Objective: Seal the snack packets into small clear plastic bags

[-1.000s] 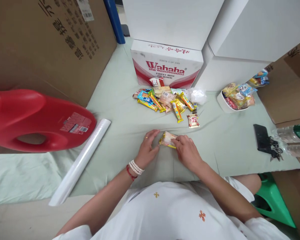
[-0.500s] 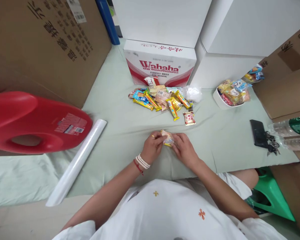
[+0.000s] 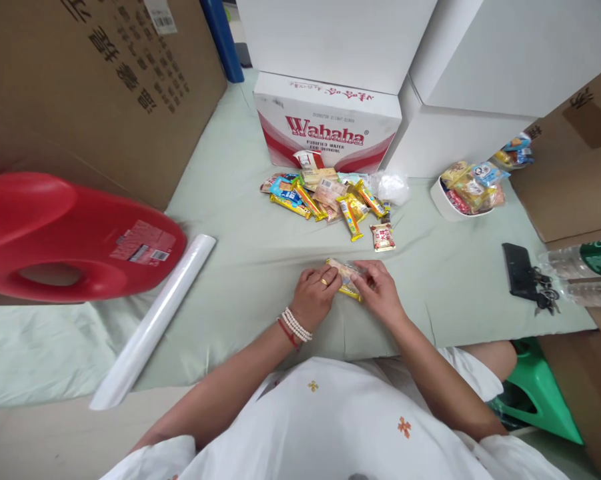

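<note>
A small snack packet (image 3: 349, 288) with yellow edges and a clear, pale middle lies on the cloth in front of me. My left hand (image 3: 316, 292), wearing a ring and beads at the wrist, is closed on its left end. On the packet's right end, my right hand (image 3: 379, 287) pinches the wrapper between thumb and fingers. Beyond them is a heap of wrapped snacks (image 3: 329, 191), with several yellow bars among them. A red and cream packet (image 3: 383, 237) sits apart at the heap's near right.
A Wahaha water carton (image 3: 327, 127) backs the heap. On the right stand a white tub (image 3: 450, 205) of snacks, a black phone (image 3: 519, 270), keys (image 3: 546, 293) and bottles (image 3: 565, 261). Leftward are a white roll (image 3: 155, 320), a red plastic jug (image 3: 105, 233) and a cardboard box (image 3: 100, 100).
My left hand has turned over the packet, its knuckles now upward. My right hand has shifted slightly right, and more of the packet shows between them. The view has tilted slightly.
</note>
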Demonstrator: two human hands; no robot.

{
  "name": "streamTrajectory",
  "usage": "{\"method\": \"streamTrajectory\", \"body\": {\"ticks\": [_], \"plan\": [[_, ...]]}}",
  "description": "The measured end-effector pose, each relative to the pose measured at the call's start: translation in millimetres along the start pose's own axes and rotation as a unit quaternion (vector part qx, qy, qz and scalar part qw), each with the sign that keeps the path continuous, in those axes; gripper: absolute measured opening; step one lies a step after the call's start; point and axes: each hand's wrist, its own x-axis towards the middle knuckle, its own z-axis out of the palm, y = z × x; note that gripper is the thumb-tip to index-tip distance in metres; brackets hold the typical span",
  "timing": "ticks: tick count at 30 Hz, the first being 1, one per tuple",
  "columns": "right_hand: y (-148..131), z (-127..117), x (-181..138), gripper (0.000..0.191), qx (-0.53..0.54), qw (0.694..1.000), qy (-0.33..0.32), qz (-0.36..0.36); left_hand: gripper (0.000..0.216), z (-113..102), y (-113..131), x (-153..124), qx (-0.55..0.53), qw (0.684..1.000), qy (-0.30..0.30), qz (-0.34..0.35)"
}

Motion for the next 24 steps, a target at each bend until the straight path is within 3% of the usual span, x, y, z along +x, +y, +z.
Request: {"method": "streamTrajectory", "body": {"ticks": [2,5,10,13,18,24], "plan": [[0,-3,0,0.038,-0.040,0.999,-0.008,-0.004,0.035,1,-1,-1,0.001,1.000,-0.008,0.003],[0,-10,2,0.025,-0.075,0.996,-0.044,-0.014,0.036,3,-2,-1,0.012,1.000,-0.011,0.017],[-4,-21,10,0.018,-0.030,0.999,-0.031,0.003,0.037,2,2,-3,0.029,0.999,-0.013,0.029],[-10,-14,11,0.019,-0.086,0.994,-0.031,-0.052,0.038,0,5,-3,0.035,0.999,-0.011,0.037],[-17,12,-7,0.032,-0.297,0.940,-0.052,-0.158,0.041,-1,3,-4,-0.027,0.999,-0.023,0.019],[-9,20,-35,0.047,-0.364,0.904,-0.030,-0.224,0.061,-4,-11,-8,-0.169,0.985,0.027,-0.037]]}}
